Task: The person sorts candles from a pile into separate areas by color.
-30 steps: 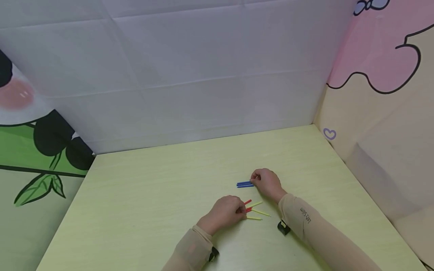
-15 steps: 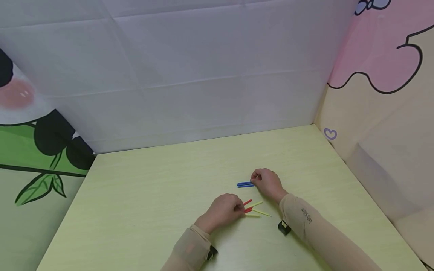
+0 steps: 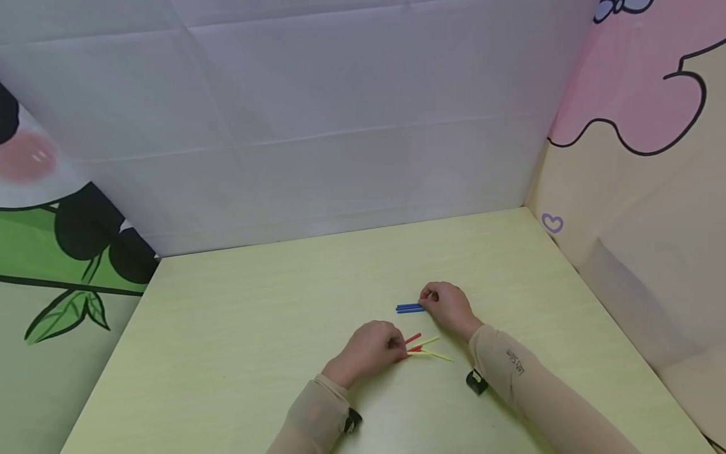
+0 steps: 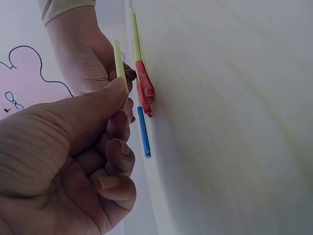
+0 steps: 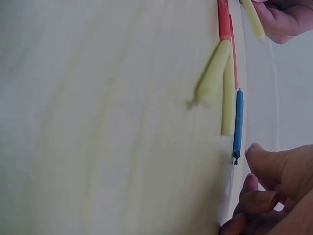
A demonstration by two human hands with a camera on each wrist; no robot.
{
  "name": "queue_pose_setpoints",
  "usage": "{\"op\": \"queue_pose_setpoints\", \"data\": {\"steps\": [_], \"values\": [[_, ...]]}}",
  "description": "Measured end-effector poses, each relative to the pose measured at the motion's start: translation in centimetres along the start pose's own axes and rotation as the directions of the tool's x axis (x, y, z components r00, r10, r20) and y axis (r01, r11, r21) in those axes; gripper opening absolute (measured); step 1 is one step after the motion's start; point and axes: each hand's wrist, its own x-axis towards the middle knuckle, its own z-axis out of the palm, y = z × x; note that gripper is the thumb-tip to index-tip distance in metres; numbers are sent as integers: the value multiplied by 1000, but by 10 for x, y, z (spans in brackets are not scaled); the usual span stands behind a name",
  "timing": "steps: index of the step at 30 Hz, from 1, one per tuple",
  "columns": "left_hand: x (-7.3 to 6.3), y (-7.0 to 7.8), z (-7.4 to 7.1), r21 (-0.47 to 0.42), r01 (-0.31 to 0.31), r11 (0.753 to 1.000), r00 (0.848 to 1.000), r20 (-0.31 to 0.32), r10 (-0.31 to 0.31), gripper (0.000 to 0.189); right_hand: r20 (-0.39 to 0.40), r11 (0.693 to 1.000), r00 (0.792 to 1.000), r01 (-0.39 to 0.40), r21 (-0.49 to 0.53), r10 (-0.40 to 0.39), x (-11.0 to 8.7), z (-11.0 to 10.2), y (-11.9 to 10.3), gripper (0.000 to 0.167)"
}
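Note:
My left hand (image 3: 371, 350) pinches a slim yellow candle (image 4: 119, 58) between thumb and forefinger. In the head view its fingertips are at the left ends of a loose group of red candles (image 3: 413, 338) and yellow candles (image 3: 437, 355) lying on the table. My right hand (image 3: 448, 308) is farther back, its fingertips right at the right ends of several blue candles (image 3: 408, 308) laid side by side. The right wrist view shows its thumb and forefinger apart beside the tip of a blue candle (image 5: 238, 122), with nothing seen between them.
The pale wooden table (image 3: 255, 328) meets a white cloth backdrop (image 3: 340, 126) behind. A wall panel with a pink drawing (image 3: 629, 82) stands on the right, a green and black cartoon panel (image 3: 74, 252) on the left. Each sleeve has a black strap fitting (image 3: 476, 382) at the wrist.
My left hand has moved slightly left and away from me, drawing the pinched yellow candle back toward the group. My right hand and the blue candles have stayed in place.

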Motion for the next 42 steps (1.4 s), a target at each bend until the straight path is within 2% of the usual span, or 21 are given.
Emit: {"op": "queue_pose_setpoints", "data": {"steps": [15,22,42], "values": [[0,-5,-5,-25,58,998,998,-4,-58,7,3,1000,1000,4,16,-4,-6,-2,0,5],[0,-10,-5,-31,57,998,998,-26,-58,6,18,999,1000,-19,41,18,-9,0,2,5],[-2,-16,-9,-39,34,999,997,-70,-37,5,39,997,999,-12,71,9,-21,0,1,6]]}}
